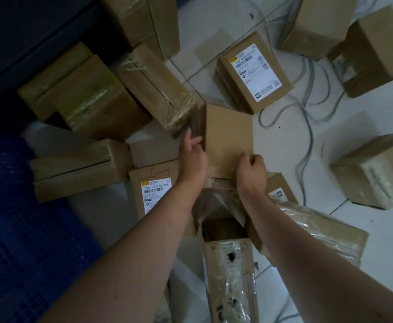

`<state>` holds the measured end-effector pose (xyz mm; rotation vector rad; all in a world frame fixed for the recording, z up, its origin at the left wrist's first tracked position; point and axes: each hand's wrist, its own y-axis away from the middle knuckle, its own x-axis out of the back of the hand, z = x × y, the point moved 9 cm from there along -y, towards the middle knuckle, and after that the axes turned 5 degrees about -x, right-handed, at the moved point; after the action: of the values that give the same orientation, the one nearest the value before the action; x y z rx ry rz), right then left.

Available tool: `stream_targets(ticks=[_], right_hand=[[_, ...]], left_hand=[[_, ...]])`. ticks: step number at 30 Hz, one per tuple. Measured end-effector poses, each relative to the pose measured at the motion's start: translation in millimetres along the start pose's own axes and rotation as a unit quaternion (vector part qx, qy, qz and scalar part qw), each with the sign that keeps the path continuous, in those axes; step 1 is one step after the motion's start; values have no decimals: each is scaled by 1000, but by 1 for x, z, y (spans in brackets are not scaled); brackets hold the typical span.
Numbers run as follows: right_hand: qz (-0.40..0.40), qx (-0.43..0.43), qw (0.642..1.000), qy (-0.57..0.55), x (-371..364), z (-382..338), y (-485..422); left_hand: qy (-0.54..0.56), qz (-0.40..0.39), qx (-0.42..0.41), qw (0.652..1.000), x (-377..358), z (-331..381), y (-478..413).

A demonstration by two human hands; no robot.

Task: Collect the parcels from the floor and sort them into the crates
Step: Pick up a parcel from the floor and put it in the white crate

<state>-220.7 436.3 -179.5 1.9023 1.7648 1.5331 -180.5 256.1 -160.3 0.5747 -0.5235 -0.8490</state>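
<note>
A plain brown cardboard parcel (228, 134) sits in the middle of the scene, held between both hands. Its broad top face is bare, with no label, and a strip of glossy clear tape crosses the near edge; the left side face is in shadow. The left hand (192, 150) grips the parcel's left edge, fingers curled round onto the side. The right hand (251, 169) clamps the near right corner, fingers bent over the top face. Whether the parcel rests on the white tiled floor (284, 148) or is just clear of it cannot be told. Its far left corner is just beside a taped parcel (158, 89) wrapped in shiny film. To the far right lies a labelled parcel (253, 73) with a white shipping sticker facing up, and a second stickered parcel (153, 187) lies near left, partly under the left forearm. An opened box (230, 264) stands nearest, between the forearms. Grey cables (307, 113) loop over the floor on the right. A blue crate (16, 229) with a perforated wall fills the near left.
</note>
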Motion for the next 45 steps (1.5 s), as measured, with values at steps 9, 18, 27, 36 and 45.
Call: stream_targets(ticks=[9, 18, 27, 36, 45], right_hand=[[44, 6, 987, -152, 24, -15, 29], [34, 69, 983, -164, 41, -40, 57], [-347, -1, 923, -168, -29, -55, 95], [-266, 39, 941, -206, -6, -35, 95], [-295, 20, 939, -174, -10, -15, 118]], left_hand=[[-87, 38, -61, 994, 33, 26, -1], [15, -62, 17, 998, 46, 9, 18], [116, -12, -17, 993, 97, 35, 35], [112, -15, 10, 994, 109, 0, 55], [122, 0, -28, 992, 118, -3, 67]])
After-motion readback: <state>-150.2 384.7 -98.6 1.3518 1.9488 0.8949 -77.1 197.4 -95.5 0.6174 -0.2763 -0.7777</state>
